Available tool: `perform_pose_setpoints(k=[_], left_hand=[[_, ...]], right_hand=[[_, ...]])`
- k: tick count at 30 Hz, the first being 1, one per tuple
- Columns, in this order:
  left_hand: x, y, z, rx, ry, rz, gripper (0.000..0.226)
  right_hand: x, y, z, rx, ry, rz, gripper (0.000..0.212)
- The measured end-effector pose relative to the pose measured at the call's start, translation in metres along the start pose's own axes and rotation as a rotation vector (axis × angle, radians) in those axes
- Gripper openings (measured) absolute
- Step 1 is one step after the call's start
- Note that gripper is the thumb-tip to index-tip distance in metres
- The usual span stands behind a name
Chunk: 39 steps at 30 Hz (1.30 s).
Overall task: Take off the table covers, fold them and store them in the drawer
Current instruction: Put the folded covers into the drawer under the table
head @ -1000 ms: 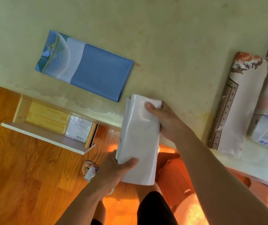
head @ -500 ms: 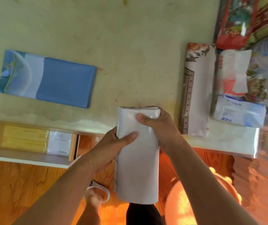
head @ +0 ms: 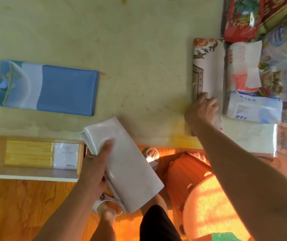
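Note:
My left hand (head: 95, 169) grips a folded white table cover (head: 130, 169), held tilted over the table's front edge and the floor. My right hand (head: 202, 110) has its fingers on the near end of a folded cover with a brown floral border (head: 209, 66) that lies on the yellowish table (head: 130, 40); I cannot tell whether it grips the cover. A folded blue cover (head: 52, 87) lies flat at the table's left. Below it, the drawer (head: 31, 173) stands pulled open, holding a yellow pack and a white pack.
Tissue packs (head: 254, 106), a red snack bag (head: 240, 18) and jars crowd the table's right end. An orange plastic stool (head: 200, 188) stands by my feet on the wooden floor.
My right hand let go of the white cover and moved right onto the floral-bordered cover. My left hand now holds the white cover alone, tilted.

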<state>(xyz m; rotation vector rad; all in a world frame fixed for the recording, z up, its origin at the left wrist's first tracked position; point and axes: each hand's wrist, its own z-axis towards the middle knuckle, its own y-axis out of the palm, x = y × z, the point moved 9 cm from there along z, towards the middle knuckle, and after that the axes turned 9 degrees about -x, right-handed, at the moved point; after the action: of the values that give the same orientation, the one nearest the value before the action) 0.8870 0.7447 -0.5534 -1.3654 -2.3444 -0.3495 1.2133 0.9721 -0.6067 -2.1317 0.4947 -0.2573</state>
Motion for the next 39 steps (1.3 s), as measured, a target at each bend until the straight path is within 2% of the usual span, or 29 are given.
perform_pose_setpoints(k=[2,4,7,11,13,15,19,21,25,30,34,37,39], left_hand=[[0.003,-0.011,-0.002,0.008,0.006,-0.026,0.048],[0.005,-0.023,-0.004,0.014,0.017,-0.043,0.049],[0.007,-0.043,-0.007,0.002,0.031,-0.080,0.045],[0.007,-0.090,-0.008,0.002,0.077,-0.142,0.042],[0.004,-0.124,-0.006,0.009,0.104,-0.193,0.039],[0.001,-0.159,-0.007,0.004,0.123,-0.241,0.039],[-0.014,-0.249,-0.017,-0.018,0.113,-0.326,0.043],[-0.026,-0.307,-0.018,-0.022,0.084,-0.362,0.043],[-0.056,-0.428,-0.019,0.014,0.026,-0.425,0.041],[-0.057,-0.526,0.026,0.003,0.027,-0.456,0.046],[-0.033,-0.544,0.107,-0.029,0.102,-0.508,0.034],[-0.015,-0.536,0.189,-0.061,0.172,-0.529,0.038],[-0.013,-0.525,0.248,-0.093,0.202,-0.586,0.041]], right_hand=[[-0.004,-0.007,0.006,-0.015,0.038,-0.001,0.064],[-0.007,-0.015,0.007,0.018,0.074,0.045,0.052],[-0.007,-0.016,-0.004,0.080,0.108,0.079,0.045],[-0.030,-0.015,-0.031,0.258,0.009,-0.039,0.041],[-0.052,-0.013,-0.059,0.314,-0.024,0.093,0.036],[-0.077,-0.003,-0.100,0.297,-0.057,0.289,0.031],[-0.143,0.041,-0.224,0.135,-0.203,0.682,0.027],[-0.180,0.068,-0.299,0.078,-0.333,0.765,0.029],[-0.249,0.129,-0.421,0.000,-0.557,0.650,0.038],[-0.329,0.200,-0.477,-0.091,-0.838,0.401,0.044],[-0.379,0.243,-0.476,-0.074,-1.069,0.244,0.049],[-0.410,0.281,-0.454,0.080,-1.219,0.114,0.031],[-0.426,0.307,-0.432,0.173,-1.276,0.069,0.032]])
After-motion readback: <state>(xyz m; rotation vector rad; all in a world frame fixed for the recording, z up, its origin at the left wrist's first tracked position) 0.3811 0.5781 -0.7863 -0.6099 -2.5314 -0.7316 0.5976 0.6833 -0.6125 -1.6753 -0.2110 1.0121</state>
